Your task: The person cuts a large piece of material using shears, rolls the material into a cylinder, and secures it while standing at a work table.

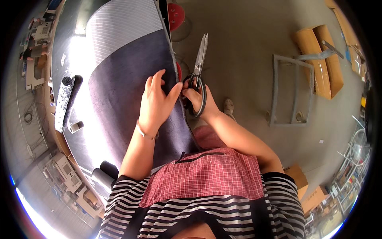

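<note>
Left hand [156, 102] loosely spread over dark fabric [117, 81], right hand [196, 98] clamped on scissors [201, 57]; I'd guess trimming, next needing alignment.

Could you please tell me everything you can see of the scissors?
The scissors are long, with straight, tapering blades of silvery, metal-looking material and large black handle loops; a pivot joins them. The blades look nearly shut and point away from the person, over the floor. The right hand holds them by the loops, close beside the edge of the dark sheet. Whether they touch the sheet is unclear.
</note>
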The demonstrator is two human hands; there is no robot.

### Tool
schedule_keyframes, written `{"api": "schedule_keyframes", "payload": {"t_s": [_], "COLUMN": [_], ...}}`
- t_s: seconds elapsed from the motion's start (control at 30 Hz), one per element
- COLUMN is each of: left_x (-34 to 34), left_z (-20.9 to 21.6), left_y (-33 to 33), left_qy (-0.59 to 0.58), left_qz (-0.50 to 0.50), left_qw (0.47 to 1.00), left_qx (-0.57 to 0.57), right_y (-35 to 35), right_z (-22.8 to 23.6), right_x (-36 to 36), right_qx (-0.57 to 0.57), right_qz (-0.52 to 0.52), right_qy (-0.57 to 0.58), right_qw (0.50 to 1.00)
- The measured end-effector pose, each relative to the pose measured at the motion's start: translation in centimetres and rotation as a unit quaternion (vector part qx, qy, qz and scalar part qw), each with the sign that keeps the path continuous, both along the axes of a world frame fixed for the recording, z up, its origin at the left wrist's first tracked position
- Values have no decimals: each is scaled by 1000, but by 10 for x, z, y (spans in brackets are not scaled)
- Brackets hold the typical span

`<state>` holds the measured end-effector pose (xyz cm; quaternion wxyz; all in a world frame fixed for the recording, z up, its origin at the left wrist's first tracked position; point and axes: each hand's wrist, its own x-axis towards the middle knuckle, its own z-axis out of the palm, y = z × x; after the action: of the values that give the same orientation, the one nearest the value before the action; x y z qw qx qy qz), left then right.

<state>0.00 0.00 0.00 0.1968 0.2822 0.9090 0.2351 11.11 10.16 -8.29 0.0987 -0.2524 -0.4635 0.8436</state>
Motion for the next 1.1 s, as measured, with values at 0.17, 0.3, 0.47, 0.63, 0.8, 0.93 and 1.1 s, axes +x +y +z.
{"api": "schedule_keyframes", "payload": {"t_s": [0.17,0.3,0.47,0.63,0.8,0.93,1.1], "left_x": [-15,-22,-17,-17,-19,-22,-26], "left_z": [3,-7,-18,-21,-28,-27,-29], "left_y": [25,15,1,4,1,-1,-2], "left_qy": [-18,-116,-165,-29,3,-12,-23], "left_qz": [1,34,65,-20,-48,-63,-94], "left_qw": [999,990,969,986,986,982,980], "left_qx": [-31,74,172,165,159,177,176], "right_y": [-4,5,17,16,20,18,14], "right_z": [7,22,36,45,53,48,40], "right_x": [8,4,3,-2,-15,-20,-24], "right_qx": [38,93,265,296,304,320,313], "right_qz": [8,29,163,227,229,212,212], "right_qy": [24,-46,-205,-222,-248,-242,-265], "right_qw": [999,994,928,901,891,891,887]}}
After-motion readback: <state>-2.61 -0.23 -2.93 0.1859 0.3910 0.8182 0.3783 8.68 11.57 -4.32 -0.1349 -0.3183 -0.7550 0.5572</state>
